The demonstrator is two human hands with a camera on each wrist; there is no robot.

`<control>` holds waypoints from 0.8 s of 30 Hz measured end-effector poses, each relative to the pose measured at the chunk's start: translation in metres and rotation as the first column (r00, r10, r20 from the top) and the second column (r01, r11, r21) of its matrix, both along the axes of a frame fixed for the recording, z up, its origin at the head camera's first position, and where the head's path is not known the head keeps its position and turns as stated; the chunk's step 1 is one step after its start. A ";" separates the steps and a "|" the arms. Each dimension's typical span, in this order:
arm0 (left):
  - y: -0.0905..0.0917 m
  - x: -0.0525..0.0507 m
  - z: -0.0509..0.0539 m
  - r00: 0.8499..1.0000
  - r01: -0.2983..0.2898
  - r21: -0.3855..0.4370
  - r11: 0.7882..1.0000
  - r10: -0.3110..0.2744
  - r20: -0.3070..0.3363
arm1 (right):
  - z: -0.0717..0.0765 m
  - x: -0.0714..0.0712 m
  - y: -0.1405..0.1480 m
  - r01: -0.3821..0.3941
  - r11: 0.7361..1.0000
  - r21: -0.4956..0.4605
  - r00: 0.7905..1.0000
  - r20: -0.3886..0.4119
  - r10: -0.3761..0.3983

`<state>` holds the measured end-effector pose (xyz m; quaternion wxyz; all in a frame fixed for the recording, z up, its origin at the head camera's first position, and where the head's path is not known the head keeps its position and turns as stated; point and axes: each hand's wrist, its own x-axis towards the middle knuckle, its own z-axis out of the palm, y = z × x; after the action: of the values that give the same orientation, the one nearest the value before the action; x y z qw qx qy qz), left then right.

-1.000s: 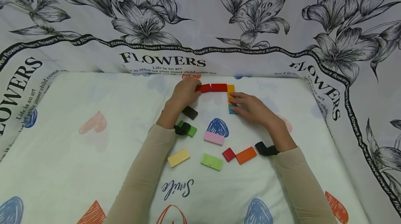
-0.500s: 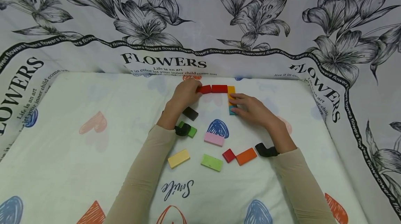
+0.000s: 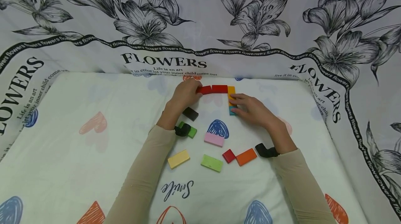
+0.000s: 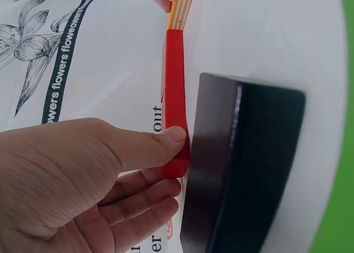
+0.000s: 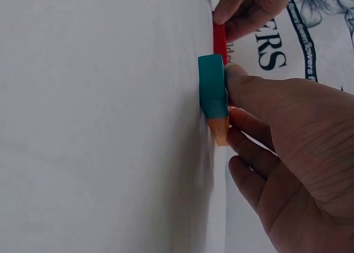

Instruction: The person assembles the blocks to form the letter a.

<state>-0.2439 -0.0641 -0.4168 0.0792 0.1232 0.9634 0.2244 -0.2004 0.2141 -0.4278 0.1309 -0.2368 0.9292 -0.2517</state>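
My left hand (image 3: 185,91) pinches the end of a red block (image 3: 205,90) between thumb and fingers. A second red block (image 3: 219,89) continues that row to the right. An orange block (image 3: 231,91) meets it at a corner, with a teal block (image 3: 233,111) joined at its near end. My right hand (image 3: 252,109) rests its fairly straight fingers on the orange block and its thumb on the teal block (image 5: 212,82). In the left wrist view, a dark block (image 4: 243,164) stands close to the left hand.
Green (image 3: 192,132), pink (image 3: 214,139), pale yellow (image 3: 179,159), light green (image 3: 211,163), small red (image 3: 228,155) and orange-red (image 3: 246,156) blocks lie nearer on the printed sheet (image 3: 94,161). A flower-patterned cloth (image 3: 213,37) rises behind.
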 end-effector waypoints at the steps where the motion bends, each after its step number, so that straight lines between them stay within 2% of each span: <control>1: 0.000 0.000 0.000 1.000 -0.002 -0.002 1.000 0.002 0.000 | 0.000 0.000 0.000 -0.001 1.000 0.000 1.000 0.001 0.001; 7: -0.001 0.003 0.002 1.000 -0.006 -0.028 1.000 0.006 -0.009 | -0.001 0.000 0.000 -0.001 1.000 -0.003 1.000 0.002 0.001; 11: -0.002 0.008 0.006 0.999 -0.007 -0.015 1.000 0.007 -0.033 | -0.003 0.000 0.002 0.014 1.000 -0.003 1.000 0.004 -0.014; 14: -0.007 0.016 0.011 0.999 -0.007 -0.002 1.000 0.007 -0.047 | -0.004 0.000 0.003 0.005 1.000 -0.012 1.000 0.006 -0.005; 18: -0.015 0.029 0.018 0.999 0.023 -0.001 1.000 -0.023 -0.042 | -0.003 0.000 0.001 -0.003 1.000 -0.006 1.000 0.003 0.003; 24: -0.022 0.053 0.026 0.997 0.044 -0.007 0.999 -0.044 -0.060 | 0.002 0.001 0.001 -0.001 1.000 0.008 1.000 0.012 0.001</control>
<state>-0.1908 -0.0862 -0.3907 0.0552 0.1510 0.9631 0.2160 -0.1994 0.2151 -0.4261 0.1377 -0.2353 0.9292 -0.2496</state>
